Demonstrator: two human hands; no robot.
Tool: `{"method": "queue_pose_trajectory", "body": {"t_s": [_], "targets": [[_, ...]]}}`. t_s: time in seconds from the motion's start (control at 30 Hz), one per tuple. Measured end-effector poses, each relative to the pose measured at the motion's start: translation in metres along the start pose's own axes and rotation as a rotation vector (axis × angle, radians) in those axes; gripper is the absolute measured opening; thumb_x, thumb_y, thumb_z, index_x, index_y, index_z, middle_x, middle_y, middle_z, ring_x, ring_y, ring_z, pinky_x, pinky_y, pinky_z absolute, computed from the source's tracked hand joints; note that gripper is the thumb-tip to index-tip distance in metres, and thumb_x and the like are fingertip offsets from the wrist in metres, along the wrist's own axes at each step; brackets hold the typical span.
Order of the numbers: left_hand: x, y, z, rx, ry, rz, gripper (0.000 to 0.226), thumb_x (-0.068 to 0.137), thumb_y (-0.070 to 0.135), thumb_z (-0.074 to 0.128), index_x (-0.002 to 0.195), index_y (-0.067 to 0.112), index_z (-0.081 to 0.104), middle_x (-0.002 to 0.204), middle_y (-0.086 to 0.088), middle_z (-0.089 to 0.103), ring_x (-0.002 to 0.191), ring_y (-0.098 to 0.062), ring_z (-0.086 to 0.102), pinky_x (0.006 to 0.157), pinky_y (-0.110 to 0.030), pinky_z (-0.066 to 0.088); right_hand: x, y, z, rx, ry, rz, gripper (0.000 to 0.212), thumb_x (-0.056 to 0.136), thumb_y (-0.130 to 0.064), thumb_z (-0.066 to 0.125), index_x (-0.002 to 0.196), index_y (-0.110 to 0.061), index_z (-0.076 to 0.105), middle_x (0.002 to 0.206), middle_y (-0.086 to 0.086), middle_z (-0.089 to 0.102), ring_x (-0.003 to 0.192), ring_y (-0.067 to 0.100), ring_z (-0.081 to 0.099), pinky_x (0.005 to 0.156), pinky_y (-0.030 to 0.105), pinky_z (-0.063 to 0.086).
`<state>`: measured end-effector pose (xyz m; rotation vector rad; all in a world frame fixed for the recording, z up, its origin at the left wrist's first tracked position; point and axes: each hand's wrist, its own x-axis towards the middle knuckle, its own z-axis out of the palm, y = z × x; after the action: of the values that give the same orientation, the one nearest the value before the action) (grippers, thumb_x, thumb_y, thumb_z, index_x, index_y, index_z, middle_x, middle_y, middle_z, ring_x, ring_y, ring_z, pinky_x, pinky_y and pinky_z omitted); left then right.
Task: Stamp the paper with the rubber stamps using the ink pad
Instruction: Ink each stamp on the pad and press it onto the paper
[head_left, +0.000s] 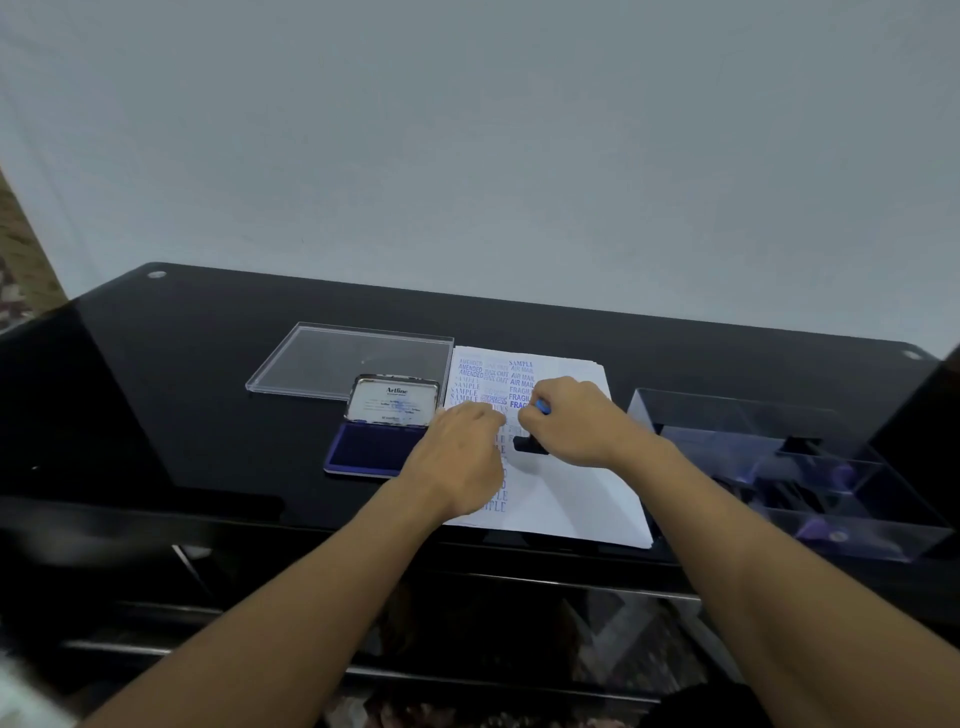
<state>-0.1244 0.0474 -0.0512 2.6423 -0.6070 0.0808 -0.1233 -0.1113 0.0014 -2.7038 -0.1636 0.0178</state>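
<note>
A white paper with several blue stamp marks lies on the black table. My right hand grips a rubber stamp with a blue handle top and a black base; the base sits on the paper. My left hand rests flat on the paper's left side with straight fingers. An ink pad with a blue pad lies to the left of the paper, its lid standing open.
A clear plastic lid lies behind the ink pad. At the right stands a clear compartment box with purple-handled stamps inside. The glossy black table ends close to my body; shelves show below it.
</note>
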Motion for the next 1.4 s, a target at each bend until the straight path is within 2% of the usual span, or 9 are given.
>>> {"method": "queue_pose_trajectory", "body": {"t_s": [0.17, 0.3, 0.47, 0.73, 0.83, 1.03, 1.17, 1.3, 1.4], "targets": [[0.004, -0.004, 0.011, 0.031, -0.018, 0.015, 0.045, 0.087, 0.001, 0.043, 0.131, 0.006, 0.053, 0.133, -0.007, 0.051, 0.128, -0.025, 0.040, 0.109, -0.033, 0.024, 0.003, 0.002, 0.005, -0.060, -0.025, -0.033, 0.028, 0.099, -0.025, 0.048, 0.077, -0.007, 0.051, 0.078, 0.009, 0.055, 0.064, 0.018, 0.042, 0.054, 0.030, 0.033], [0.008, -0.006, 0.017, 0.022, 0.014, 0.025, 0.041, 0.083, 0.000, 0.042, 0.120, 0.008, 0.056, 0.115, -0.003, 0.052, 0.113, -0.024, 0.044, 0.102, -0.034, 0.030, 0.007, 0.005, 0.010, -0.063, -0.036, -0.036, 0.029, 0.098, -0.026, 0.048, 0.076, -0.008, 0.049, 0.079, 0.009, 0.055, 0.063, 0.019, 0.043, 0.055, 0.029, 0.034], [0.010, -0.007, 0.020, 0.015, 0.036, 0.034, 0.031, 0.080, -0.002, 0.041, 0.106, 0.010, 0.053, 0.101, 0.003, 0.042, 0.098, -0.020, 0.037, 0.096, -0.032, 0.028, 0.009, 0.006, 0.013, -0.086, -0.049, -0.048, 0.030, 0.098, -0.028, 0.049, 0.074, -0.010, 0.048, 0.075, 0.006, 0.052, 0.062, 0.017, 0.042, 0.055, 0.029, 0.034], [0.010, -0.008, 0.024, -0.002, 0.054, 0.058, 0.032, 0.081, 0.000, 0.044, 0.109, 0.011, 0.056, 0.109, 0.000, 0.052, 0.103, -0.020, 0.042, 0.096, -0.032, 0.030, 0.007, 0.009, 0.019, -0.085, -0.042, -0.055, 0.032, 0.098, -0.027, 0.049, 0.070, -0.013, 0.043, 0.073, 0.005, 0.051, 0.062, 0.019, 0.042, 0.054, 0.030, 0.033], [0.012, -0.011, 0.029, 0.005, 0.059, 0.065, 0.027, 0.079, 0.001, 0.045, 0.101, 0.011, 0.056, 0.105, -0.001, 0.052, 0.102, -0.022, 0.044, 0.092, -0.033, 0.032, 0.004, 0.009, 0.024, -0.096, -0.032, -0.056, 0.031, 0.098, -0.028, 0.046, 0.071, -0.015, 0.042, 0.074, 0.006, 0.052, 0.064, 0.021, 0.044, 0.053, 0.032, 0.030], [0.013, -0.013, 0.036, 0.017, 0.080, 0.068, 0.037, 0.068, 0.014, 0.027, 0.092, 0.011, 0.056, 0.095, 0.002, 0.047, 0.095, -0.023, 0.043, 0.084, -0.031, 0.028, -0.002, 0.011, 0.033, -0.067, 0.026, -0.073, 0.031, 0.099, -0.027, 0.043, 0.070, -0.021, 0.033, 0.067, 0.004, 0.047, 0.058, 0.019, 0.039, 0.050, 0.032, 0.022], [0.014, -0.015, 0.039, 0.029, 0.081, 0.071, 0.039, 0.066, 0.015, 0.025, 0.091, 0.012, 0.054, 0.095, 0.004, 0.044, 0.099, -0.023, 0.044, 0.093, -0.036, 0.034, -0.003, 0.013, 0.039, -0.073, 0.037, -0.070, 0.030, 0.100, -0.029, 0.041, 0.073, -0.022, 0.031, 0.069, 0.007, 0.049, 0.059, 0.020, 0.040, 0.050, 0.033, 0.023], [0.014, -0.016, 0.042, 0.028, 0.098, 0.076, 0.040, 0.068, 0.016, 0.023, 0.091, 0.012, 0.055, 0.097, 0.001, 0.049, 0.099, -0.023, 0.044, 0.094, -0.037, 0.035, -0.003, 0.013, 0.039, -0.071, 0.053, -0.073, 0.028, 0.100, -0.027, 0.041, 0.075, -0.019, 0.032, 0.067, 0.005, 0.048, 0.060, 0.020, 0.039, 0.049, 0.033, 0.022], [0.013, -0.016, 0.043, 0.021, 0.108, 0.085, 0.040, 0.070, 0.016, 0.023, 0.092, 0.014, 0.055, 0.097, 0.004, 0.045, 0.101, -0.023, 0.043, 0.096, -0.036, 0.034, 0.000, 0.012, 0.038, -0.082, 0.055, -0.073, 0.030, 0.100, -0.025, 0.040, 0.073, -0.021, 0.030, 0.067, 0.005, 0.047, 0.059, 0.019, 0.037, 0.049, 0.033, 0.021]]}}
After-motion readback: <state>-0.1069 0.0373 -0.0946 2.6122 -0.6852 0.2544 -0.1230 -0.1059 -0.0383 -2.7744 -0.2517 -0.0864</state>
